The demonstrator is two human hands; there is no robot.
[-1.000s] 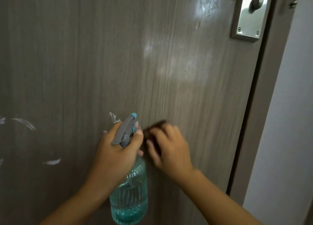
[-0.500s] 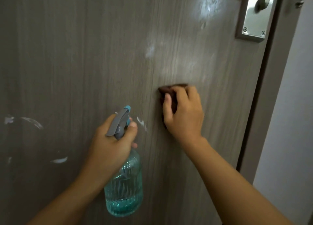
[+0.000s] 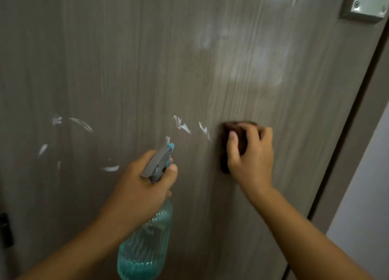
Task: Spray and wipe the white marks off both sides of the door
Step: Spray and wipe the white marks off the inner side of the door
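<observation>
The grey-brown wood-grain door [image 3: 147, 58] fills the view. Several white marks [image 3: 182, 125] streak its middle, with more [image 3: 81, 124] to the left. My left hand [image 3: 139, 187] grips the neck of a clear teal spray bottle [image 3: 145, 246], whose grey trigger head [image 3: 160, 163] points at the door. Just right of the middle marks, my right hand [image 3: 250, 153] presses a dark brown cloth [image 3: 235, 132] flat against the door. A pale wet smear [image 3: 248, 56] lies above that hand.
The metal handle plate [image 3: 366, 4] sits at the top right corner. The door's right edge and frame [image 3: 357, 132] run diagonally, with a pale wall [image 3: 368, 195] beyond. A dark hinge-like fitting [image 3: 5, 229] shows at the left edge.
My right hand with the cloth went up from beside the bottle, then came back down a little. The view shifted, showing more white marks at left. The left hand and bottle stayed put.
</observation>
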